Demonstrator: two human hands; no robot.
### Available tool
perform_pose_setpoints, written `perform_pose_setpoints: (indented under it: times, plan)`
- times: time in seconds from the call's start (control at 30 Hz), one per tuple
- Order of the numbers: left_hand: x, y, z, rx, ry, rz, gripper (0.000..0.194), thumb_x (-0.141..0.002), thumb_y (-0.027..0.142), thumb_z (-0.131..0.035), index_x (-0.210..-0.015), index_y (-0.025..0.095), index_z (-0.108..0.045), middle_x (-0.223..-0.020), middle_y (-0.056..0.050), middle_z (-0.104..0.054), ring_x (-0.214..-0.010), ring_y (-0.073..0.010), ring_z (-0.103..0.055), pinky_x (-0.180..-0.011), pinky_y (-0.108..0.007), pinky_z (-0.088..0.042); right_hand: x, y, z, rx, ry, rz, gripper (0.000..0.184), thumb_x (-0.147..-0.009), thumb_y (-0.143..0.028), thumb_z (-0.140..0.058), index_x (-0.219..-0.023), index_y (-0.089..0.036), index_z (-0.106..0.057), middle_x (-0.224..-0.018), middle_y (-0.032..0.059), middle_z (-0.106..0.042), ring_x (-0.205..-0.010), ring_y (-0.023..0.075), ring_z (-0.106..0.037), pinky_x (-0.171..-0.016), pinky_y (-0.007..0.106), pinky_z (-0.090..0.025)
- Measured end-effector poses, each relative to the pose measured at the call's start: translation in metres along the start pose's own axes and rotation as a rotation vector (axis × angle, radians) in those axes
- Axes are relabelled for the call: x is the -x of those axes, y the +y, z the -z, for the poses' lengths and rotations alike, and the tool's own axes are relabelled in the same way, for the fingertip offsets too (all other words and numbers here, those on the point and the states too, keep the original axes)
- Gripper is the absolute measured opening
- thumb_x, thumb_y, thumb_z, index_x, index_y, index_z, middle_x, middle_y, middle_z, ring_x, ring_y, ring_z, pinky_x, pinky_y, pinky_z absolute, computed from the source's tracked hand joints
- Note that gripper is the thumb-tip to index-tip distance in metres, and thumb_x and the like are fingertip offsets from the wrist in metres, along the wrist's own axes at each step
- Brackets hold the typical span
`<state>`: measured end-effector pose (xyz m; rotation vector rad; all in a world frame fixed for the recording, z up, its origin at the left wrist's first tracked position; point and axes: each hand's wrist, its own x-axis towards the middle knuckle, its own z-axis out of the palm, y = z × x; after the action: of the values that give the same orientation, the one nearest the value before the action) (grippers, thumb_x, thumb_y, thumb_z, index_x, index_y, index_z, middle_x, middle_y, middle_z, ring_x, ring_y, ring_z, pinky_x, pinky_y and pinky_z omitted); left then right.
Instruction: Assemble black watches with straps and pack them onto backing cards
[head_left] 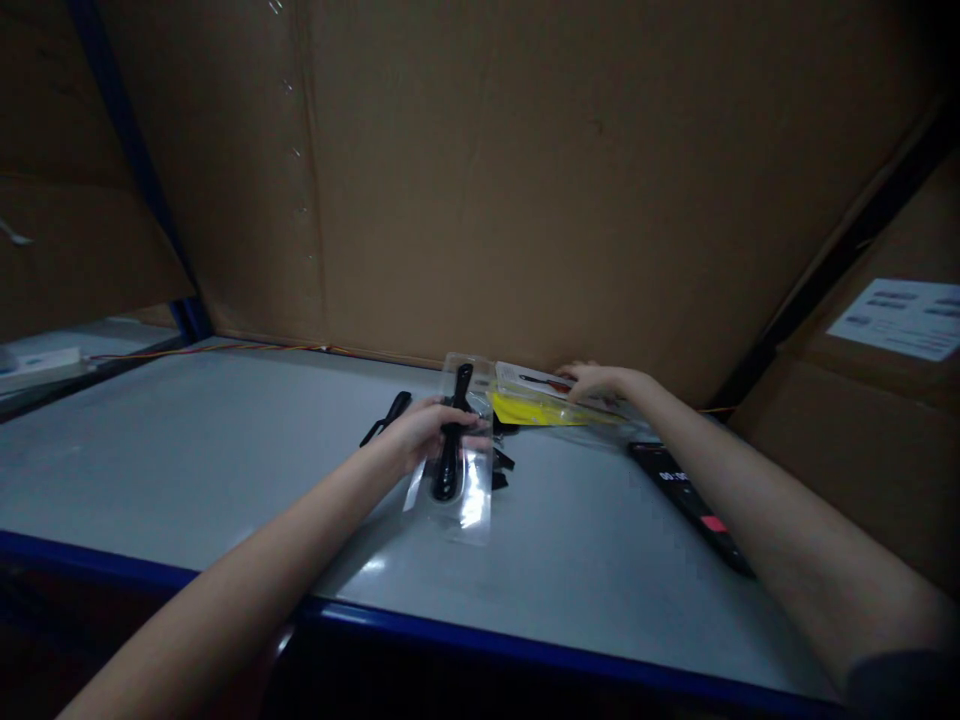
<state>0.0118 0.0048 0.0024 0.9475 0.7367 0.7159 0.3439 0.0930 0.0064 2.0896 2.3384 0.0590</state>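
Note:
My left hand (431, 430) is closed on a clear plastic blister shell (474, 505), held tilted above the table. Inside or against the shell lies a slim black tool (448, 460) with a hole near its upper end; its exact kind does not show. At the back of the table, my right hand (596, 382) curls over a white printed card (525, 377) bearing a picture of a dark tool, thumb in front and fingers behind. Beneath the card are a yellow sheet (532, 410) and more clear plastic. Other black pieces (502, 470) lie partly hidden behind the shell.
Another black handled item (394, 410) rests left of my left hand. A phone with a timer (686, 500) lies under my right forearm. Cardboard (480, 200) walls the back and sides of the grey table (225, 440), whose front edge is blue. A thin wire runs along the back.

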Motion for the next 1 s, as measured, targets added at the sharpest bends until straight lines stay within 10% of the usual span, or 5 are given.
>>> perform_pose_setpoints:
  times: [0.3, 0.6, 0.77, 1.0]
  plan:
    - [-0.003, -0.001, 0.003, -0.021, -0.012, 0.007, 0.029, -0.068, 0.004, -0.061, -0.096, 0.006, -0.051, -0.078, -0.013, -0.067, -0.063, -0.0210, -0.067, -0.056, -0.030, -0.054, 0.009, -0.004, 0.019, -0.010, 0.024, -0.065, 0.075, -0.048, -0.051, -0.071, -0.114, -0.022, -0.051, -0.120, 0.0126, -0.054, -0.111, 0.0366, -0.045, -0.089, 0.054, -0.033]
    - [0.003, 0.003, -0.003, -0.044, -0.020, 0.066, 0.034, -0.073, 0.018, -0.061, -0.104, 0.007, -0.054, -0.080, -0.014, -0.067, -0.058, -0.0212, -0.066, -0.056, -0.033, -0.053, 0.049, -0.026, 0.071, 0.074, 0.435, 0.188, 0.069, -0.062, -0.036, -0.063, -0.124, -0.016, -0.041, -0.120, 0.0158, -0.051, -0.108, 0.0332, -0.048, -0.088, 0.046, -0.037]
    - [0.002, 0.006, -0.001, -0.122, -0.101, 0.141, 0.042, -0.074, 0.039, -0.060, -0.104, 0.010, -0.058, -0.086, -0.016, -0.067, -0.063, -0.0235, -0.066, -0.053, -0.033, -0.053, 0.076, -0.061, 0.090, 0.234, 0.383, 0.455, 0.072, -0.067, -0.033, -0.060, -0.133, -0.022, -0.037, -0.130, 0.0119, -0.046, -0.117, 0.0328, -0.041, -0.093, 0.045, -0.034]
    - [0.018, 0.008, -0.001, -0.440, -0.308, 0.075, 0.052, -0.069, 0.020, -0.067, -0.118, 0.020, -0.050, -0.093, -0.014, -0.067, -0.054, -0.0191, -0.066, -0.050, -0.032, -0.053, 0.082, -0.042, 0.094, 0.281, 0.369, 0.411, 0.068, -0.070, -0.037, -0.059, -0.134, -0.022, -0.041, -0.130, 0.0115, -0.047, -0.114, 0.0332, -0.042, -0.094, 0.047, -0.032]
